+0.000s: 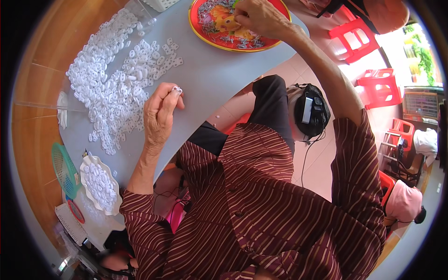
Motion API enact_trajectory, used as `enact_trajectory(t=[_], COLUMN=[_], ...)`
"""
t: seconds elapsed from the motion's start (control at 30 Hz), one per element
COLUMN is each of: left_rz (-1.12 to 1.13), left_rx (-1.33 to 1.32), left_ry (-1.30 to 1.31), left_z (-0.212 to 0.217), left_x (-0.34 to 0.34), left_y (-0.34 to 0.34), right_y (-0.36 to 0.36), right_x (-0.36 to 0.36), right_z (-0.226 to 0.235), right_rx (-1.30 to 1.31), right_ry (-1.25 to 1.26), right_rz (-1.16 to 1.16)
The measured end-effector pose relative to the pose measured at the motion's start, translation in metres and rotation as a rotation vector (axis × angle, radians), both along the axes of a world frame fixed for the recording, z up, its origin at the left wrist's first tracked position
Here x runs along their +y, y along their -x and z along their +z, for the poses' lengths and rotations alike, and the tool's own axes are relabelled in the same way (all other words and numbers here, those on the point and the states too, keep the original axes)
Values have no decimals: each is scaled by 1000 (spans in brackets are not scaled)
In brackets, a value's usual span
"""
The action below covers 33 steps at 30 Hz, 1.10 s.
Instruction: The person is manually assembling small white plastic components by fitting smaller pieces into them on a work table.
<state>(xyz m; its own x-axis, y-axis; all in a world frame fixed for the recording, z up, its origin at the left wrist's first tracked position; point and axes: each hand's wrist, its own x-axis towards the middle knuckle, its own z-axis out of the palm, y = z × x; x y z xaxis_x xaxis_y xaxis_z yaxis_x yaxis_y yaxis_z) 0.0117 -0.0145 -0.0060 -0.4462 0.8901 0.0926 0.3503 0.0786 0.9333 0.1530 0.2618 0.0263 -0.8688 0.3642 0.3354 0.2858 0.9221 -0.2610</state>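
My left hand (pixel 160 113) is closed above the grey table (pixel 219 70), pinching a small white plastic piece (pixel 177 90) between thumb and fingertips. Just left of it spreads a big heap of similar white plastic pieces (pixel 114 88), oval and with holes. Over a round red tray (pixel 218 44) with a yellow rim, my right hand (pixel 259 17) reaches down, its fingers drawn together. Whatever they hold, if anything, is too small to make out. Many small metal screws (pixel 247 43) lie scattered in the tray, on its printed flower pattern.
A white scalloped dish (pixel 114 205) of white pieces stands at the lower left, beside a green basket (pixel 65 170). Red plastic stools (pixel 357 42) stand on the tiled floor to the right. A black bag (pixel 311 112) with a cable is near my knee. Other people sit nearby.
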Motion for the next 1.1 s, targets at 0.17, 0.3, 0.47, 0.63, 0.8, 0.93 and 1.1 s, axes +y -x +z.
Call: enact_trajectory(t=[0.17,0.3,0.47,0.63,0.8,0.93,1.1], left_rz=[4,-13,15,-5,-17,-9,12], left_rx=[-22,-18,7,-11,-1,-8,-9], left_ry=[22,27,4,40,46,45,54], left_z=[-1,1,-4,1,1,0,-2], left_x=[-2,4,-2,0,-1,-1,-5], left_y=[-1,-2,1,-1,-1,0,1], right_y=[-3,-9,17,25,27,22,24], right_x=[-6,-9,-21,-12,-12,-16,-14], right_z=[9,19,10,-14,-14,15,-10], right_rx=[47,26,-76,-26,19,-130,-33], right_ry=[104,174,259,161,115,218,13], right_rz=[17,19,44,84,125,161,209])
